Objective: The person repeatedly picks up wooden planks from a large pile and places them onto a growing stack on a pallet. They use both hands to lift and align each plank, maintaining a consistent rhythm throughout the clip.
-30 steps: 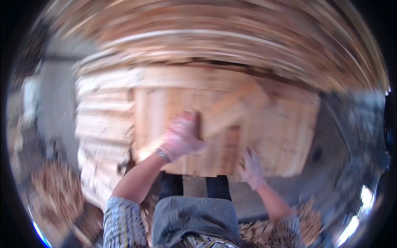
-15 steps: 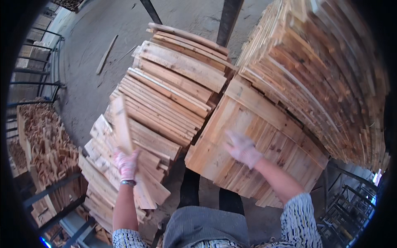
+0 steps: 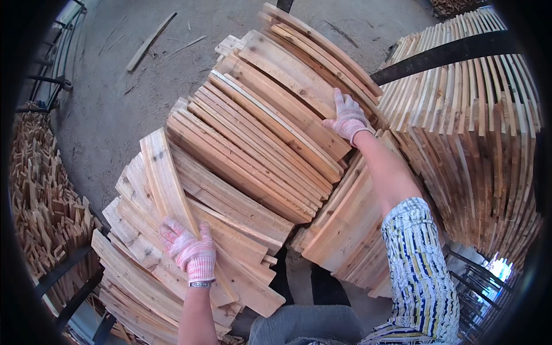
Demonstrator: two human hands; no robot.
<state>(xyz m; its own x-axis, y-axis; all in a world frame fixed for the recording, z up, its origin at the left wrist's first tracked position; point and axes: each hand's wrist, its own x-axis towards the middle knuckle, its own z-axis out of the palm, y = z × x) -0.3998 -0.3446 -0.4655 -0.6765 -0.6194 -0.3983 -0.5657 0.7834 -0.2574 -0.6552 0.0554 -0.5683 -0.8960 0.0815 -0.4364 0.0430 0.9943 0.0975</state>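
Note:
My left hand, in a pink-and-white knit glove, grips a pale wooden board across its width, thumb on one edge and fingers on the other. That board lies slanted over other loose boards on the left part of the pile. My right hand, gloved alike, rests with fingers spread on the right end of a wide board at the far side of the same pile. Between my hands several narrow boards stand on edge, packed side by side.
A neat layer of boards lies at the near right, under my right forearm. Beyond it rises a tall stack of boards with a dark metal bar across it. Wood offcuts fill a rack at left. One stick lies on the floor.
My right hand has moved from above the right-hand layer up and away onto the far boards. The board in my left hand has come down onto the pile. The view has shifted.

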